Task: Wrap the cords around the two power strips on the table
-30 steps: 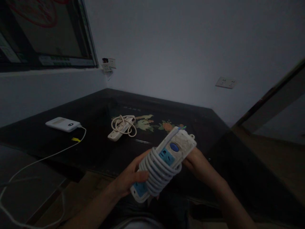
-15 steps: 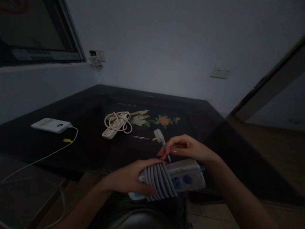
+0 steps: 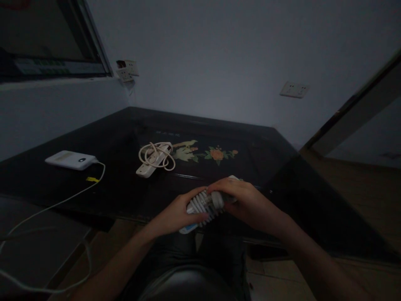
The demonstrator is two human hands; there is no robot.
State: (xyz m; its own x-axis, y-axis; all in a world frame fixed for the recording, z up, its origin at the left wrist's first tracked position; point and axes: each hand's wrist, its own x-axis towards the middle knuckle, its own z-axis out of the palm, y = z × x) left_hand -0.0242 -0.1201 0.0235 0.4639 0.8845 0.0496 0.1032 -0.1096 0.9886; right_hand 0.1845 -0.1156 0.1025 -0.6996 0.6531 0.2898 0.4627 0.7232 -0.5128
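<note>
A white power strip [image 3: 188, 228] with its grey cord [image 3: 199, 205] coiled around the middle is held low over the near edge of the table, tilted up to the right. My left hand [image 3: 177, 214] grips the strip and its coils from the left, thumb across the front. Over the strip's right part, my right hand [image 3: 247, 198] is closed on the cord's pale plug [image 3: 217, 200], which rests against the coils. The right hand covers most of the strip's switch end; only a white corner shows above the fingers.
On the black table [image 3: 109, 129] lie a second power strip [image 3: 146, 169] with a loose cream cord and a white power bank [image 3: 71, 160]. The power bank's white cable [image 3: 59, 203] hangs off the left edge. Wall sockets [image 3: 294, 90] sit behind.
The strip was turned over, showing the plug held above it in my right hand. Now the plug has come down against the coils. My left hand keeps gripping the strip throughout.
</note>
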